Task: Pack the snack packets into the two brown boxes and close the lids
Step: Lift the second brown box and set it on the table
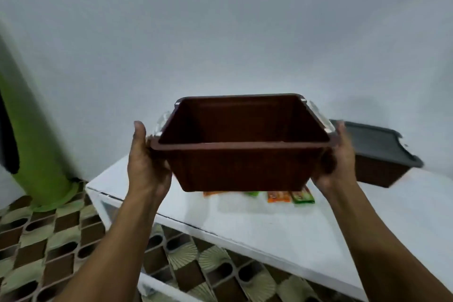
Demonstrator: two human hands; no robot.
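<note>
I hold an open brown box (241,169) up in the air above the white table (282,225); it has no lid on and looks empty inside. My left hand (147,164) grips its left side and my right hand (339,157) grips its right side, near the clear side latches. Orange and green snack packets (290,196) lie on the table below the box, partly hidden by it. A second brown box (378,171) with a dark grey lid (375,141) on top stands at the back right of the table.
A green cylinder (34,144) stands on the patterned floor (49,252) to the left of the table. A pale wall rises behind. The table's front edge runs diagonally from left to lower right.
</note>
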